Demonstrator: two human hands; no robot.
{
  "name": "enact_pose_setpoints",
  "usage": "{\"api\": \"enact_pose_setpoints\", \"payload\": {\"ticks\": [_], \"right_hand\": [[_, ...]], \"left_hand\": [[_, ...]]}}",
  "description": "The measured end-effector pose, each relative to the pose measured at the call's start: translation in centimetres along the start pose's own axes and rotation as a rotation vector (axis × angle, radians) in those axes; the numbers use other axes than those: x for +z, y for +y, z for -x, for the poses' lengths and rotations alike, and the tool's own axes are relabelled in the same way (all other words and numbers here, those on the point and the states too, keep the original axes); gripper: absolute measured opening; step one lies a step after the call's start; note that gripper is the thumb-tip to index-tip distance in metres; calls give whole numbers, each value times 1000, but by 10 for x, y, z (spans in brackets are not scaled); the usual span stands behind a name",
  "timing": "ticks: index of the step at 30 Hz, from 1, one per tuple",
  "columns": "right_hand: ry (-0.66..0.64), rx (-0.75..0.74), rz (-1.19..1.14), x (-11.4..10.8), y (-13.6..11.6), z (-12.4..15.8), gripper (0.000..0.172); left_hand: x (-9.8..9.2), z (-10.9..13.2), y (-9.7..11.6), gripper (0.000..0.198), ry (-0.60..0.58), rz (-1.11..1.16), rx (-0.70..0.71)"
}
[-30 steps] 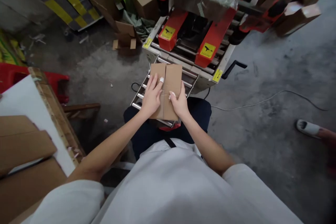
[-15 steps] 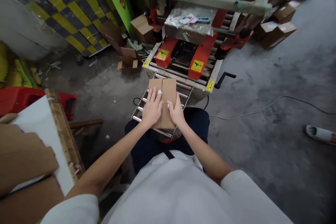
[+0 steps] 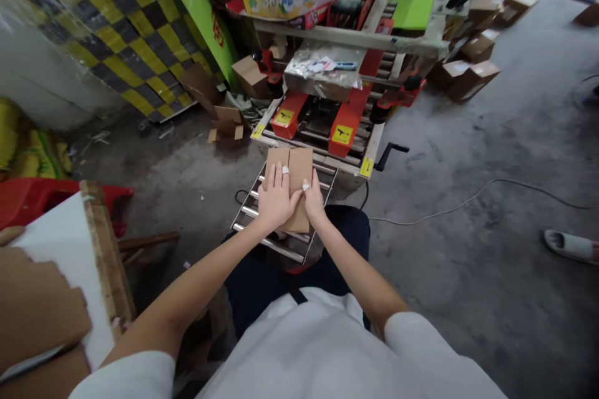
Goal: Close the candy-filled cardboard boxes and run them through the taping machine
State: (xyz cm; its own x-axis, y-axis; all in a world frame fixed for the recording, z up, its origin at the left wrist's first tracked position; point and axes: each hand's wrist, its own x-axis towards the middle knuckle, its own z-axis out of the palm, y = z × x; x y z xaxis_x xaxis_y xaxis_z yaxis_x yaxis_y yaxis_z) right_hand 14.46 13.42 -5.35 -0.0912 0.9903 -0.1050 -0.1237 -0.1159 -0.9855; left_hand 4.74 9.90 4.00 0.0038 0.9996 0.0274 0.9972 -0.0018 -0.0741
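Observation:
A small brown cardboard box (image 3: 299, 165) lies on a short roller conveyor (image 3: 250, 212) in front of my lap, its two top flaps meeting at a centre seam. Flat across the left flap rests my left hand (image 3: 277, 201), fingers stretched forward and thumb reaching over toward the right flap. My right hand (image 3: 314, 201) grips the box's right side, with its thumb on top close to the left thumb. White wraps show on a left finger and on the right thumb. The box's underside is hidden.
Beyond the rollers stands a box-sealing machine (image 3: 344, 128) with red belt guides and a black crank (image 3: 393, 154) at right. A grey cable (image 3: 440, 215) crosses the floor. Cardboard sheets (image 3: 40, 305) lie on a white-topped table at left. Another person's foot (image 3: 568, 245) is at far right.
The box has shifted slightly toward the machine's side of my lap and turned a little. My left thumb has moved over the seam, nearer my right thumb. The camera view has tilted up.

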Motion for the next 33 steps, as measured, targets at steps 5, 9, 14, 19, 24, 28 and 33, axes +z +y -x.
{"api": "enact_pose_setpoints", "payload": {"ticks": [5,9,14,19,24,28,33], "right_hand": [[214,90,61,-1,-28,-52,66],[291,170,47,20,-34,-57,69],[297,241,83,56,-36,-61,72],[341,292,10,45,-64,-111,69],[346,369,-87,22,-79,-141,67],[205,419,-183,14,-41,-89,47],[27,572,-279,-8,30,14,16]], "left_hand": [[0,-75,-2,71,31,-24,124],[0,-130,-16,68,14,-24,228],[1,-170,-42,64,51,11,344],[-4,-203,-27,54,220,124,142],[-4,-223,14,40,354,290,-92],[17,-184,27,34,328,368,32],[69,-61,-5,46,316,614,75]]}}
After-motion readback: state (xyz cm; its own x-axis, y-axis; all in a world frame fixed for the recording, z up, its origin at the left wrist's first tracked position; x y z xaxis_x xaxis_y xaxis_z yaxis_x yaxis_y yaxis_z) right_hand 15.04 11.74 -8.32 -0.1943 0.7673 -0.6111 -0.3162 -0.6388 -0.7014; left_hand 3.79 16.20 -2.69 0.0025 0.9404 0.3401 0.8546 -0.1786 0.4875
